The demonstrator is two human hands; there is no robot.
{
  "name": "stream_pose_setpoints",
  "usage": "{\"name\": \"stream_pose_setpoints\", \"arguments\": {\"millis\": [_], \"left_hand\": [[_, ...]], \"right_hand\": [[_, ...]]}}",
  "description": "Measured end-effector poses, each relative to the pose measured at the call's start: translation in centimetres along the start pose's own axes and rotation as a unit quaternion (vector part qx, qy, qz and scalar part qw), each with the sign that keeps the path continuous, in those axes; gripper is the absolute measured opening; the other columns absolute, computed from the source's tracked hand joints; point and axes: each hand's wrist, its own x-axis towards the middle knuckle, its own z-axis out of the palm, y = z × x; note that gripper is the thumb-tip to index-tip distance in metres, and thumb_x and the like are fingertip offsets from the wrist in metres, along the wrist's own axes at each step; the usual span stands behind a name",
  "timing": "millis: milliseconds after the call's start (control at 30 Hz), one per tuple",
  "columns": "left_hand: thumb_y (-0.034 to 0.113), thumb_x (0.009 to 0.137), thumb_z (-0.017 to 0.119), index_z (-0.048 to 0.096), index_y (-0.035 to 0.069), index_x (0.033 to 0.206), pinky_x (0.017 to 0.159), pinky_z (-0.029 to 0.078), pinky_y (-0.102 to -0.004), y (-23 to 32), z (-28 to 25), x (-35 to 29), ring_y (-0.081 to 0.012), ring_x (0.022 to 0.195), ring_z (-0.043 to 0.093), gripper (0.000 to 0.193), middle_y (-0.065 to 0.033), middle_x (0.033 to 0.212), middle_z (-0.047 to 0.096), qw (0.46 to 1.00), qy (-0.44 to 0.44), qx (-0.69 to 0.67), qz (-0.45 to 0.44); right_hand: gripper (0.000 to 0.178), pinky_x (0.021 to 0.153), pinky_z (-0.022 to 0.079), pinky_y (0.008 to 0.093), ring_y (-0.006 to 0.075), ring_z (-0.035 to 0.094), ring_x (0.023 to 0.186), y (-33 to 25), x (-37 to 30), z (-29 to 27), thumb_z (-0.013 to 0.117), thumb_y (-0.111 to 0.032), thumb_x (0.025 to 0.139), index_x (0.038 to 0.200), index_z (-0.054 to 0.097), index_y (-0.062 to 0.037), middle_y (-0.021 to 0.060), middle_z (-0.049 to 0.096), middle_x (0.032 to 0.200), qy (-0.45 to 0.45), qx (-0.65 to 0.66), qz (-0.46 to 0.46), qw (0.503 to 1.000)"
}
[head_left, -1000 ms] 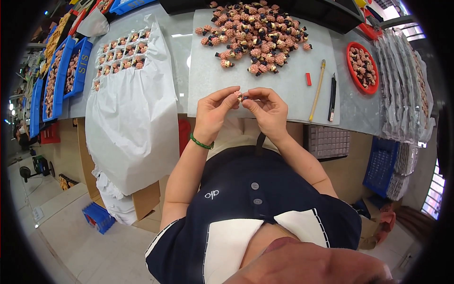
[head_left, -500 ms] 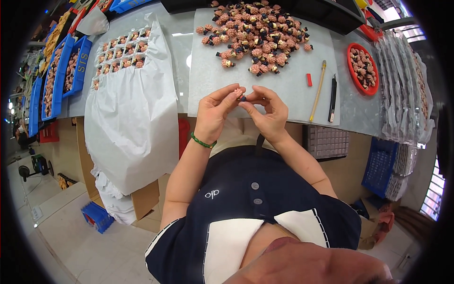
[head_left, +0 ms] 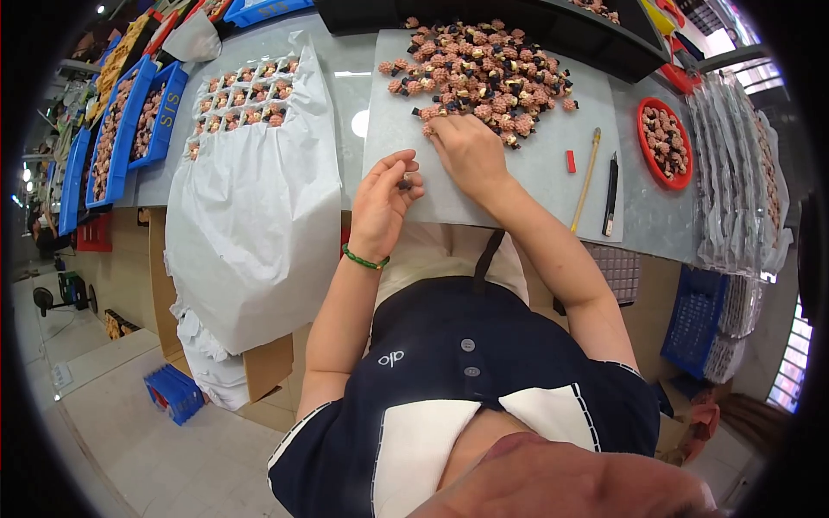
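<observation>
A heap of small figurines (head_left: 492, 73) with bumpy pink heads and dark bodies lies on a pale sheet (head_left: 397, 129). My right hand (head_left: 471, 155) reaches to the heap's near left edge, fingertips closed around a pink figurine (head_left: 428, 129) that they partly cover. Closer to the table's front edge is my left hand (head_left: 380, 203), fingers curled, a green bead bracelet at its wrist. Between its fingers shows the dark end of a figurine (head_left: 404, 184); the rest of it is hidden.
To the left, a white compartment tray (head_left: 246, 99) of figurines is partly under a white plastic sheet (head_left: 259, 198). On the right lie a red piece (head_left: 570, 161), a thin yellow stick (head_left: 587, 177), a black cutter knife (head_left: 610, 194) and a red bowl (head_left: 643, 151) of figurines.
My hands, together on one figurine before, are now apart. The right went forward to the heap; the left stayed near the table edge with the figurine. The view shifted slightly.
</observation>
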Motion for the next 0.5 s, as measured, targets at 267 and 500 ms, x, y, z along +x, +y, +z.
{"name": "stream_pose_setpoints", "arguments": {"millis": [267, 500], "left_hand": [[0.02, 0.086, 0.055, 0.053, 0.0, 0.102, 0.054, 0.038, -0.0175, -0.7, -1.4, 1.3, -0.0048, 0.063, 0.046, 0.026, -0.0014, 0.081, 0.054, 0.985, -0.003, 0.167, 0.037], [0.013, 0.085, 0.055, 0.055, 0.002, 0.099, 0.056, 0.04, -0.0177, -3.0, -0.5, 2.0, -0.0049, 0.065, 0.048, 0.018, -0.001, 0.082, 0.056, 0.982, -0.064, 0.167, 0.067]], "right_hand": [[0.02, 0.06, 0.05, 0.0247, 0.0178, 0.061, 0.074, -2.3, -3.7, -0.6, 0.063, -0.001, 0.071, 0.09, 0.058, -0.003, 0.0082, 0.061, 0.081, 0.026, 0.198, 0.018, 0.98], [0.028, 0.072, 0.049, 0.0235, 0.0147, 0.059, 0.082, 0.2, -6.6, -0.4, 0.063, 0.002, 0.075, 0.101, 0.055, 0.0031, 0.0093, 0.059, 0.088, 0.001, 0.547, 0.229, 0.805]]}}
